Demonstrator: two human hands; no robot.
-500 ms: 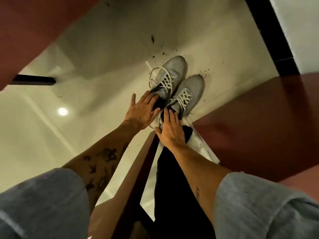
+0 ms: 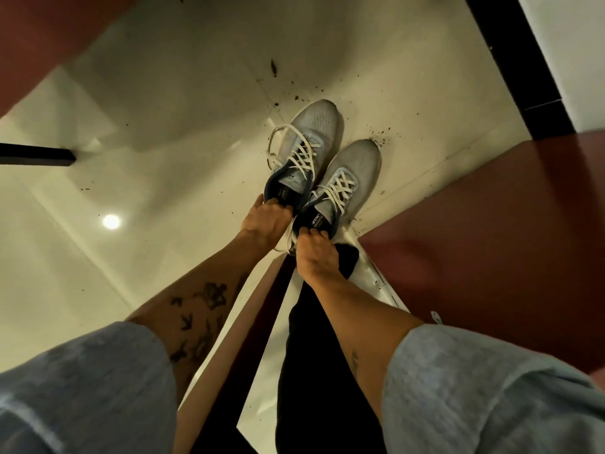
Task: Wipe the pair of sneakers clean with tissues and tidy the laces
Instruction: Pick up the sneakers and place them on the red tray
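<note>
Gripping each shoe by its heel collar, your left hand [image 2: 266, 221] curls round the farther sneaker [image 2: 316, 126] and your right hand [image 2: 314, 253] round the nearer sneaker [image 2: 358, 158]. Both stand side by side on the floor [image 2: 196, 109] among dirt specks [image 2: 379, 131]. No tissue shows and the laces [image 2: 306, 155] hang loose, so wiping and tidying look to be all ahead of you.

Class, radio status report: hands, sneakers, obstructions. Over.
Left hand grips the far sneaker at its heel. Right hand grips the near sneaker at its heel. Loose lace on the far one. Dirt specks on floor; nothing blocking.
</note>
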